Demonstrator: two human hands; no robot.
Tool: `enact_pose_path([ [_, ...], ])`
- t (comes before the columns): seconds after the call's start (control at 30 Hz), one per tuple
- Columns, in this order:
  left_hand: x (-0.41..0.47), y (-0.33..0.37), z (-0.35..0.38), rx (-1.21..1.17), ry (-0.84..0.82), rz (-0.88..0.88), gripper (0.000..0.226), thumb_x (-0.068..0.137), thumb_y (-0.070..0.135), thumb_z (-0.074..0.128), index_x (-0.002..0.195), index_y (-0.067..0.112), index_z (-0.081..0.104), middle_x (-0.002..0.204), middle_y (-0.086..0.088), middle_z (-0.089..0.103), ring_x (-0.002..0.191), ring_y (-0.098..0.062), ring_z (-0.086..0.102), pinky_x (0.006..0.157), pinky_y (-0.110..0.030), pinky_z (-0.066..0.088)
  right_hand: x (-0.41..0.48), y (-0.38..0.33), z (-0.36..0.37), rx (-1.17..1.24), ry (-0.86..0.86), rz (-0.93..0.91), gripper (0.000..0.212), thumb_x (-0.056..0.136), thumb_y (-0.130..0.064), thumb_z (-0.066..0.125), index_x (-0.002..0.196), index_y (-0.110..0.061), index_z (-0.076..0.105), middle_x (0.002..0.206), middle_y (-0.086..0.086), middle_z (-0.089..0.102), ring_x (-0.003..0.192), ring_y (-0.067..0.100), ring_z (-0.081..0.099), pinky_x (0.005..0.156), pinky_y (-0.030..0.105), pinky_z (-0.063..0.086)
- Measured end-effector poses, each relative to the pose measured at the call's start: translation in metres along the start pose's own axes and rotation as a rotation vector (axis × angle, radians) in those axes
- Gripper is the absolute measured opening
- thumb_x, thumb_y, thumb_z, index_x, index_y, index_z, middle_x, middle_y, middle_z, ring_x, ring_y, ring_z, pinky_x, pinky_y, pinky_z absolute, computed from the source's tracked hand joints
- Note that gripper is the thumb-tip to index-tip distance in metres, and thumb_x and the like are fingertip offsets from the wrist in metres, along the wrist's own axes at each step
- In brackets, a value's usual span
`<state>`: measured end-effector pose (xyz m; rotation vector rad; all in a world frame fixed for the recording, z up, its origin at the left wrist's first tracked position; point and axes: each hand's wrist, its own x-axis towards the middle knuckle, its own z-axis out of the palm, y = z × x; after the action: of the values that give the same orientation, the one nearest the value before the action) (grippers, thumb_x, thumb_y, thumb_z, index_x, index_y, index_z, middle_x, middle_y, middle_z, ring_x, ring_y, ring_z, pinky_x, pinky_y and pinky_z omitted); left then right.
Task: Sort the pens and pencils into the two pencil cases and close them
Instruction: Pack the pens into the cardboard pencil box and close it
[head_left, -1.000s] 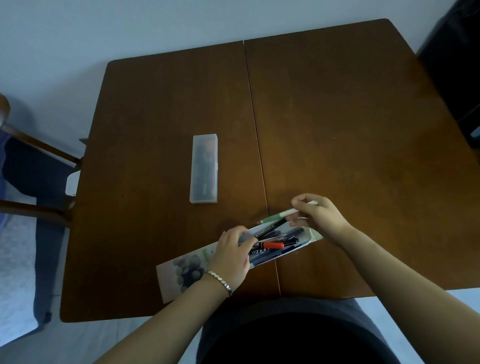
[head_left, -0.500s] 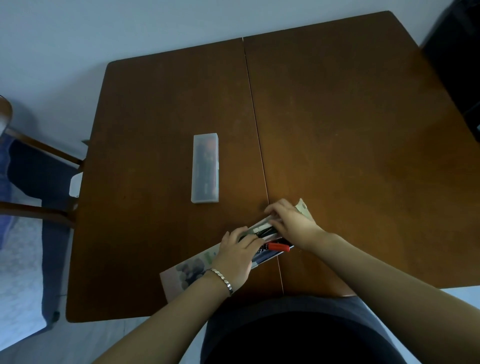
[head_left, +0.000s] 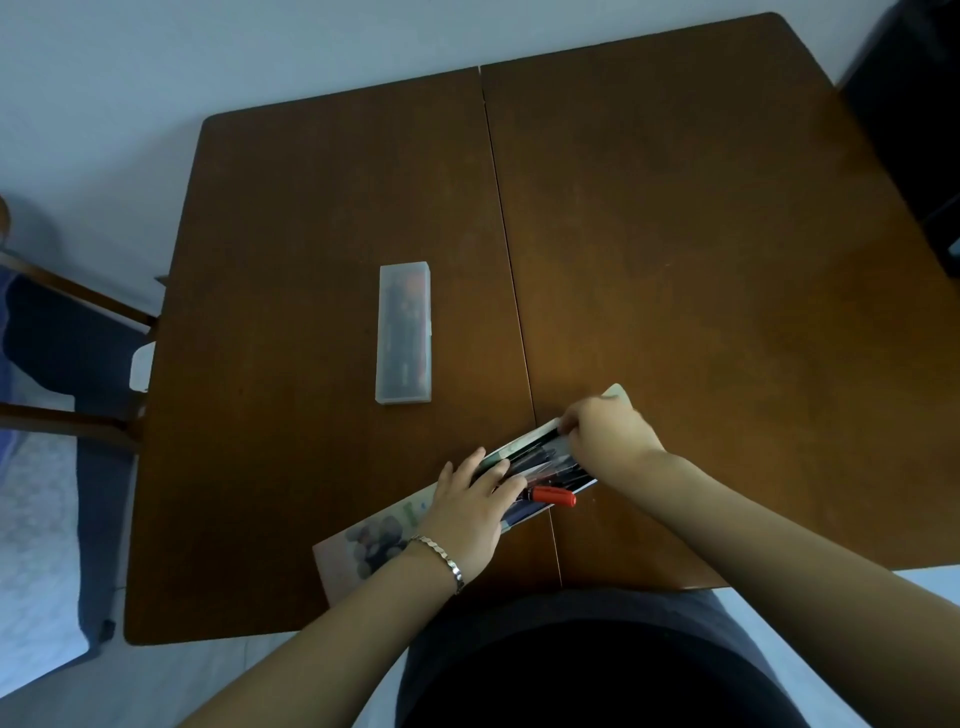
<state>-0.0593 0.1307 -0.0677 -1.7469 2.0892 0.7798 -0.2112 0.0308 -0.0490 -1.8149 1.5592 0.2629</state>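
the open case (head_left: 374, 540) sits at the near edge of the table (head_left: 675, 260), pens (head_left: 545, 465) packed in and a red pen (head_left: 553, 496) poking over its rim, so i'd seat the pale pen (head_left: 530, 439) flat before closing; my left hand (head_left: 467, 512) lies spread on the pens, my right hand (head_left: 608, 436) pinches the pale pen's end.

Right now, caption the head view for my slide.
Left hand steadies the open printed case; right hand pinches a pale pen along its far side; frosted case lies apart.
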Motion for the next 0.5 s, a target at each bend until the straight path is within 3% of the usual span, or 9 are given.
enact_pose_path([
  [0.1,0.001,0.000,0.000,-0.008,-0.009,0.003,0.051,0.095,0.010,0.041,0.142,0.026,0.027,0.157,0.002,0.014,0.146,-0.023,-0.003,0.118,-0.049,0.004,0.004,-0.005,0.009,0.046,-0.114,0.008,0.032,0.093,-0.005,0.042,0.117,-0.016,0.061,0.114,0.008,0.063,0.096,0.021,0.063,0.077,0.025,0.053],
  [0.27,0.001,-0.001,0.000,-0.011,-0.004,0.014,0.049,0.095,0.011,0.041,0.140,0.026,0.029,0.156,0.002,0.016,0.146,-0.023,-0.002,0.118,-0.048,0.003,0.010,0.001,0.020,0.193,-0.118,0.016,0.029,0.091,-0.002,0.043,0.103,-0.015,0.065,0.110,0.006,0.065,0.083,0.013,0.058,0.059,0.016,0.048],
  [0.37,0.000,-0.001,0.001,-0.015,0.011,0.015,0.049,0.095,0.011,0.040,0.141,0.026,0.030,0.156,0.002,0.016,0.146,-0.023,-0.002,0.118,-0.047,0.001,0.015,-0.001,0.020,0.083,-0.188,0.037,0.031,0.092,-0.004,0.044,0.117,-0.013,0.062,0.115,0.008,0.064,0.093,0.019,0.062,0.076,0.026,0.055],
  [0.43,0.000,0.000,0.001,-0.020,0.018,0.016,0.049,0.095,0.010,0.040,0.140,0.026,0.030,0.156,0.002,0.016,0.146,-0.022,-0.002,0.118,-0.047,0.001,0.015,-0.002,0.019,-0.025,-0.220,0.076,0.031,0.094,-0.008,0.046,0.122,-0.009,0.057,0.114,0.008,0.062,0.101,0.022,0.061,0.089,0.030,0.052],
  [0.5,0.000,0.000,0.001,-0.025,0.023,0.019,0.048,0.095,0.010,0.041,0.140,0.026,0.031,0.156,0.002,0.016,0.146,-0.023,-0.003,0.118,-0.047,0.000,0.017,0.000,0.021,-0.006,-0.181,0.056,0.029,0.093,-0.010,0.048,0.118,-0.006,0.059,0.112,0.012,0.063,0.106,0.027,0.060,0.089,0.031,0.048],
])
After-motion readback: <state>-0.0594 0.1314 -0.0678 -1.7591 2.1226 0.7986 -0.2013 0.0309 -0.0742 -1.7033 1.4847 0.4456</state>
